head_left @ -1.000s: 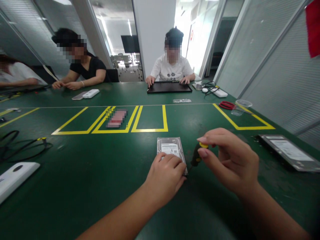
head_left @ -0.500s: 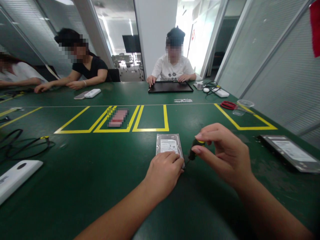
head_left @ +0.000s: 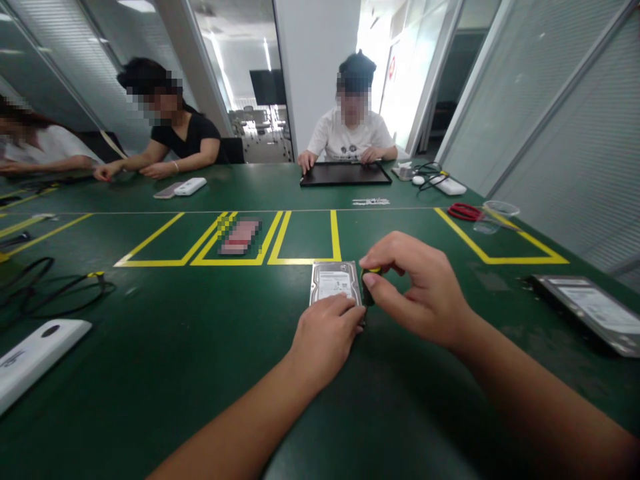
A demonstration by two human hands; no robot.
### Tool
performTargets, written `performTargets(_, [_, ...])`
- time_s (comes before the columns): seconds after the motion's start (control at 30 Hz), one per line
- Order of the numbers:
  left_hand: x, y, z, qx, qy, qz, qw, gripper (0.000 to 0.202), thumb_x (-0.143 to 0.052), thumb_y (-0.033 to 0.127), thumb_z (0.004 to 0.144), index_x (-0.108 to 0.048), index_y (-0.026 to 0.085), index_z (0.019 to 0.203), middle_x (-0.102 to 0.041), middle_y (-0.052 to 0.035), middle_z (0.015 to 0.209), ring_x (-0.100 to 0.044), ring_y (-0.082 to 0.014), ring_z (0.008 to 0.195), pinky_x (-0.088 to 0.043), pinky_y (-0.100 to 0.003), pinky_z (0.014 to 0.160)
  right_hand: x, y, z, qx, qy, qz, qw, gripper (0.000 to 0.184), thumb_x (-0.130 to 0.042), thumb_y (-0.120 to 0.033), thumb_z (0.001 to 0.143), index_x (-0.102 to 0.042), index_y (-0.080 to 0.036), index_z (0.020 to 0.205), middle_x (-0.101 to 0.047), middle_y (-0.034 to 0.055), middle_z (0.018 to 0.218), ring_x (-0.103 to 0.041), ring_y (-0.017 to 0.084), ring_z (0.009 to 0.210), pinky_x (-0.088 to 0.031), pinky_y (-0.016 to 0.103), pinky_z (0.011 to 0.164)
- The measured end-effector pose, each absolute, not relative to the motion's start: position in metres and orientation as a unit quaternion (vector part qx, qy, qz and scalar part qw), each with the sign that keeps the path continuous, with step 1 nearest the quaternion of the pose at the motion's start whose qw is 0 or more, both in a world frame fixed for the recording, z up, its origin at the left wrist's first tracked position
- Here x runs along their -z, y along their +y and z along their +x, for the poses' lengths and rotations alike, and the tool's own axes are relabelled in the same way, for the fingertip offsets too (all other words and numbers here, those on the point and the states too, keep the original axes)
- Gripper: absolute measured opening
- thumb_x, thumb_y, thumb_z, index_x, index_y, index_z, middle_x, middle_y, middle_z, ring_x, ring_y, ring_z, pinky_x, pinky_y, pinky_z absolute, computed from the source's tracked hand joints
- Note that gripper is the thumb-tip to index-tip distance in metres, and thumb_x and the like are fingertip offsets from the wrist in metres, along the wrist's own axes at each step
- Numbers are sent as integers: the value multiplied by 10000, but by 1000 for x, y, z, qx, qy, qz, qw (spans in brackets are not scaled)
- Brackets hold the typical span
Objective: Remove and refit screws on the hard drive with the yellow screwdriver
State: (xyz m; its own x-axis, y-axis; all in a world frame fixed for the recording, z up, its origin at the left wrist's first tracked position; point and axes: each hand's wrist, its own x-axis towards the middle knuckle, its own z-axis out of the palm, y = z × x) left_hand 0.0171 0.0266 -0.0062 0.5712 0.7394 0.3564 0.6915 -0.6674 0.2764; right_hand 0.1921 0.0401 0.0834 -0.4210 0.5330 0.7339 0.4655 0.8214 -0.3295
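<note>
A silver hard drive (head_left: 334,275) with a white label lies on the green table in front of me. My left hand (head_left: 323,337) is closed over its near part, fingers on the top and thumb side hidden. In my right hand (head_left: 423,290), thumb and fingers pinch a short black-and-yellow screwdriver (head_left: 369,288) held upright at the drive's right edge. The screwdriver's tip is hidden, so I cannot tell whether it sits in a screw.
A second hard drive (head_left: 595,308) lies at right. At left are a white device (head_left: 43,357) and a black cable (head_left: 65,310). Yellow tape (head_left: 150,262) marks the table; a plastic cup (head_left: 493,223) and red cable (head_left: 464,212) stand beyond. Several people sit across, one handling a black panel (head_left: 345,175).
My right hand and the screwdriver have moved left and slightly up, closer along the drive's right side. My left hand stays on the drive. The view has shifted slightly.
</note>
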Motion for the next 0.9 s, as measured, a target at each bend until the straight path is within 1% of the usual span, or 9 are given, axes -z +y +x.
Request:
performTargets(0.1, [6, 26, 17, -237, 415, 876, 70, 240, -669, 167, 855, -662, 209, 1091, -676, -40, 1098, -619, -243, 1016, -508, -397, 902, -78, 46, 186, -44, -831, -294, 469, 47, -625, -195, 851, -606, -188, 893, -605, 28, 862, -538, 142, 772, -446, 282, 659])
performTargets(0.23, [9, 25, 18, -261, 431, 859, 89, 236, -670, 184, 854, -660, 200, 1089, -677, -47, 1109, -618, -245, 1024, -506, -402, 896, -66, 51, 178, -32, -784, -319, 531, 160, -723, -291, 830, -616, -176, 862, -569, 47, 924, -542, 146, 804, -460, 289, 664])
performTargets(0.37, [15, 25, 19, -281, 427, 854, 94, 206, -661, 198, 868, -665, 197, 1074, -683, -52, 1139, -613, -250, 1059, -492, -417, 938, -54, 51, 174, -25, -759, -328, 561, 108, -691, -237, 848, -628, -189, 920, -544, 32, 899, -534, 140, 796, -454, 283, 648])
performTargets(0.5, [18, 27, 19, -291, 423, 853, 93, 182, -634, 216, 896, -670, 195, 1072, -687, -49, 1170, -609, -250, 1091, -477, -431, 977, -50, 46, 173, -6, -751, -320, 578, 135, -675, -169, 840, -632, -189, 967, -547, 25, 879, -513, 122, 753, -424, 259, 608])
performTargets(0.6, [19, 30, 18, -290, 424, 853, 98, 186, -651, 224, 885, -673, 202, 1068, -688, -45, 1178, -612, -254, 1094, -482, -430, 969, -47, 47, 173, 40, -727, -326, 603, 140, -658, -128, 828, -636, -179, 956, -554, 17, 814, -507, 127, 737, -418, 267, 618])
performTargets(0.67, [19, 31, 17, -283, 418, 858, 97, 192, -668, 226, 871, -674, 206, 1061, -693, -45, 1153, -619, -254, 1078, -487, -428, 956, -45, 48, 174, 54, -710, -338, 615, 150, -645, -132, 826, -630, -172, 969, -558, 13, 795, -507, 128, 717, -422, 280, 630])
performTargets(0.77, [19, 33, 16, -271, 396, 874, 71, 203, -666, 222, 870, -667, 201, 1073, -691, -52, 1138, -612, -258, 1101, -475, -436, 978, -41, 50, 179, 43, -705, -351, 614, 153, -611, -141, 841, -621, -162, 992, -605, 25, 841, -531, 125, 708, -431, 288, 635])
performTargets(0.83, [18, 33, 16, -261, 388, 882, 53, 200, -657, 219, 876, -660, 190, 1074, -684, -60, 1137, -602, -262, 1114, -466, -443, 990, -40, 51, 183, 28, -712, -347, 610, 152, -573, -130, 861, -623, -162, 1000, -641, 43, 899, -572, 138, 769, -442, 295, 659])
performTargets(0.9, [16, 32, 17, -247, 389, 886, 46, 202, -656, 217, 874, -651, 184, 1073, -676, -64, 1122, -598, -263, 1098, -468, -446, 980, -39, 51, 184, 18, -724, -330, 606, 159, -569, -129, 869, -627, -160, 1014, -643, 57, 943, -588, 153, 833, -453, 303, 687])
